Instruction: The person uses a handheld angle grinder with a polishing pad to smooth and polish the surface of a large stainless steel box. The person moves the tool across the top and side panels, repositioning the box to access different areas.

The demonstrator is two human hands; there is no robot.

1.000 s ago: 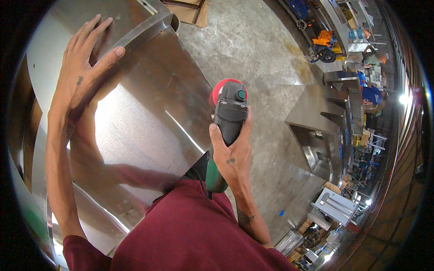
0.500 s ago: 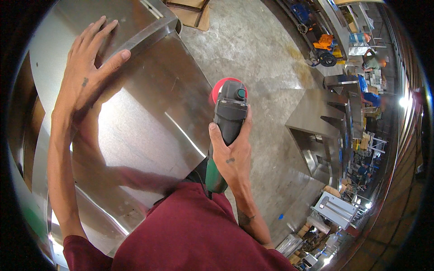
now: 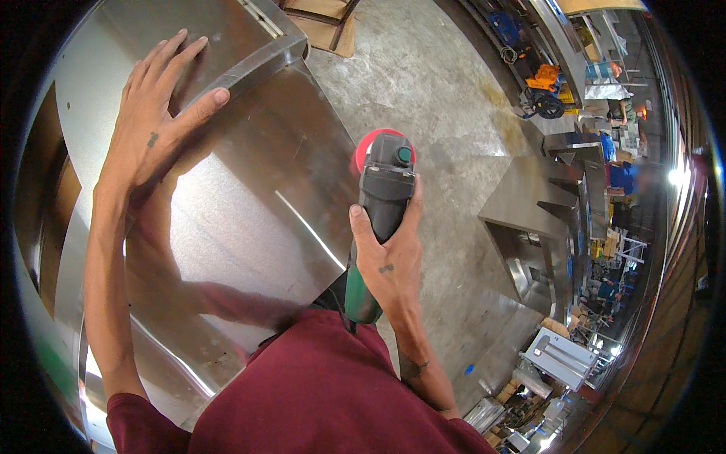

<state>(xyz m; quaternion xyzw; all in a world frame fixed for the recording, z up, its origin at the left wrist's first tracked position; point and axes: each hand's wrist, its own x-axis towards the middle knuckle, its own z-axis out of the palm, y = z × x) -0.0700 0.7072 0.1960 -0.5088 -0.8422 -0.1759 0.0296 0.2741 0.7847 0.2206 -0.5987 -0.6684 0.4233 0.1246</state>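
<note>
My right hand (image 3: 389,265) is wrapped around the body of an angle grinder (image 3: 384,193), dark grey at its head and green toward the rear. A red disc (image 3: 368,145) shows at its far end, beside the right edge of a shiny sheet-metal piece (image 3: 242,227); whether the disc touches that edge I cannot tell. A dark cord hangs from the grinder's rear. My left hand (image 3: 155,113) lies flat on the metal with its fingers stretched out and the thumb apart, next to a raised welded ridge (image 3: 253,69).
Concrete floor (image 3: 423,98) stretches to the right. A boxy stainless-steel unit (image 3: 522,219) stands there, with shelves, an orange tool (image 3: 543,77) and a black wheel-like item (image 3: 546,106) farther off. Wooden boards (image 3: 333,34) lie beyond the metal. People are in the far right background.
The view has shifted slightly, so the metal and my left hand appear a little farther right. My right hand keeps the same grip on the grinder.
</note>
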